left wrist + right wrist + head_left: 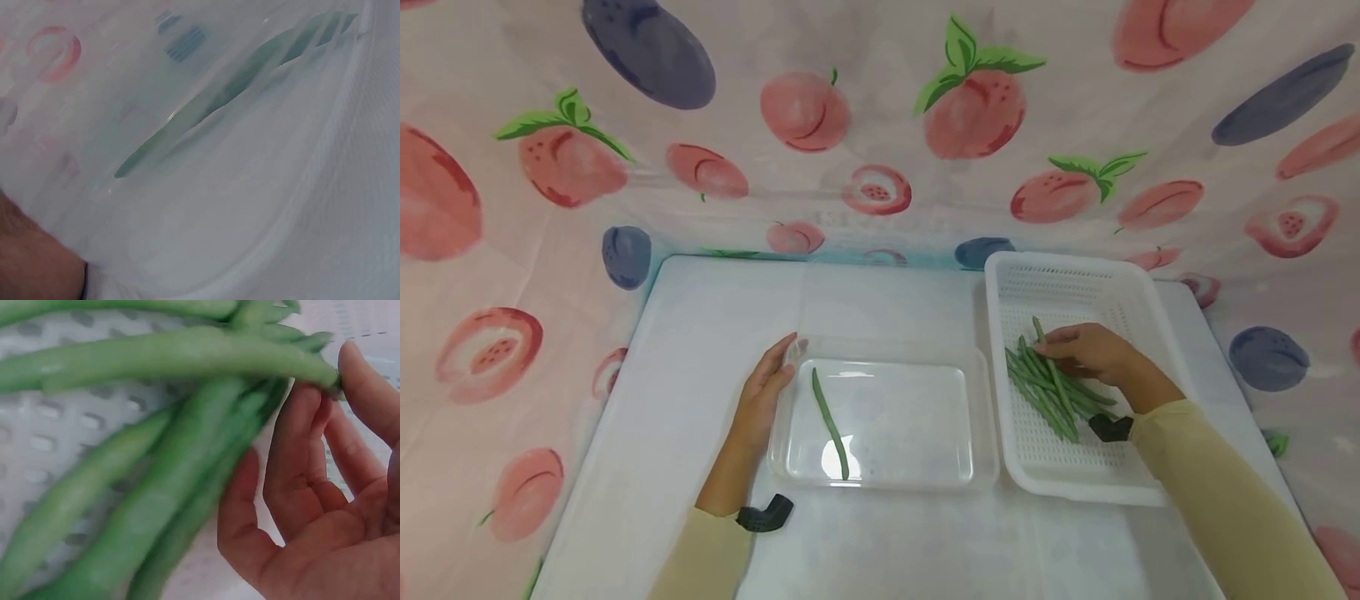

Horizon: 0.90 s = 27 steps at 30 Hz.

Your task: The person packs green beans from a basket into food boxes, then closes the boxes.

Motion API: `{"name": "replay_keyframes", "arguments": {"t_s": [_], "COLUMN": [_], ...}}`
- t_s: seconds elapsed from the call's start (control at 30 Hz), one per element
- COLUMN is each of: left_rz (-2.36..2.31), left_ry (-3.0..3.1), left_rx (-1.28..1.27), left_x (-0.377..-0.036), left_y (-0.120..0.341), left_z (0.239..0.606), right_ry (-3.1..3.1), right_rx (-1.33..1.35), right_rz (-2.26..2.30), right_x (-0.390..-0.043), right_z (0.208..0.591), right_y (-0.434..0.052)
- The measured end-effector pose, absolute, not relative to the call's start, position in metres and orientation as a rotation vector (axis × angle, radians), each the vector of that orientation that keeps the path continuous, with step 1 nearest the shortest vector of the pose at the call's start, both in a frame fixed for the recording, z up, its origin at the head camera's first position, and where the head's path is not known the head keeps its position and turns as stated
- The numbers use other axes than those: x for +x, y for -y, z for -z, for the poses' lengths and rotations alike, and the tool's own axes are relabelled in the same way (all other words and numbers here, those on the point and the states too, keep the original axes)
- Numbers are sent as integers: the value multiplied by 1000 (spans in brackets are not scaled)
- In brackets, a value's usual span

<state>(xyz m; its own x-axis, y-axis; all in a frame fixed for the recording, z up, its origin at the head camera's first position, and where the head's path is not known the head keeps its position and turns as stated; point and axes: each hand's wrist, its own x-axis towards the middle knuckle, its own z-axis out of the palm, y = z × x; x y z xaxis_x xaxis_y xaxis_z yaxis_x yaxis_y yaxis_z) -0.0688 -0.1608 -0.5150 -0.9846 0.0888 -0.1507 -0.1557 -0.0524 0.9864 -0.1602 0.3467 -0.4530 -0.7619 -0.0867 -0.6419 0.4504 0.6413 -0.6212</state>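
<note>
From my remote seat I judged the work barely begun; a single green bean (831,422) lay in the clear plastic tray (985,417), slanting along its left side, while the pile of green beans (1049,392) sat in the white perforated basket (1075,279) just to the right of the tray; so one bean was across and, by my reckoning, nearly all of them were left to go.

The left hand (765,392) rested flat against the tray's left edge, fingers straight and relaxed, gripping nothing that I could see; I took it to be steadying the tray; the left wrist view showed only the blurred tray wall with the lone bean behind it, and a corner of the hand.

The right hand (1086,350) was over the pile in the basket; in the right wrist view its fingers (306,434) were loosely curved with the fingertips touching the end of the topmost bean, the thumb close beside that end; I could not tell whether a bean was truly pinched or merely touched, so I read the hand as mostly open and reaching rather than holding.

Both tray and basket stood on a white table (685,350), backed by a fruit-printed cloth (880,108).
</note>
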Motion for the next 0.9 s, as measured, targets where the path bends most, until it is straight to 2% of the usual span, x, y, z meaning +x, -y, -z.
{"name": "replay_keyframes", "arguments": {"t_s": [0.37,0.9], "left_rz": [-2145,-2154], "left_ry": [-2053,-2059], "left_rx": [-77,-57], "left_x": [-67,-70], "left_y": [161,162], "left_z": [515,515], "right_ry": [-2094,-1997], "right_rx": [213,50], "right_rz": [1307,1459], "right_x": [-158,-146], "right_z": [414,388], "right_y": [-338,-308]}}
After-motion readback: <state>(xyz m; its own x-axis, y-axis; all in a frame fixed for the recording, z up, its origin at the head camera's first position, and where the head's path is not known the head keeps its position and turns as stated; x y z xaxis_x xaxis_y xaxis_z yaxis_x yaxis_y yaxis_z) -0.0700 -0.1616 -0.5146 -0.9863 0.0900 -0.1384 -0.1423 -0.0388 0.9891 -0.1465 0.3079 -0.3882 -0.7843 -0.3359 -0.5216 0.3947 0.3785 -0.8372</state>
